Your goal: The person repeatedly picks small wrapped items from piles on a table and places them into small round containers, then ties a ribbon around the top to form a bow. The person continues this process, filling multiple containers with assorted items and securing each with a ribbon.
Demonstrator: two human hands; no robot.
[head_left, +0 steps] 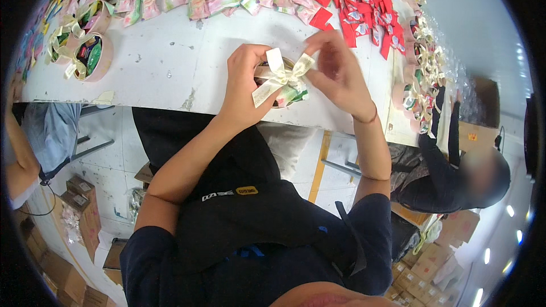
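A small round candy box (298, 95) stands near the table's front edge, filled with wrapped sweets and topped by a cream ribbon bow (282, 74). My left hand (245, 82) is closed round the box's left side, its thumb near a hanging ribbon tail. At the bow's right loop is my right hand (339, 77), its thumb and forefinger curved and apart on either side of the ribbon; whether they touch it is hard to see. Part of the box is hidden under the bow and my left fingers.
Pink-and-green wrapped sweets (196, 0) and red packets (355, 0) lie heaped at the table's far side. Finished-looking pink bow boxes (101, 59) stand at the left, more boxes (410, 71) at the right. A co-worker in dark clothes (438, 176) sits at the right; another person's arm (21, 153) shows at the left.
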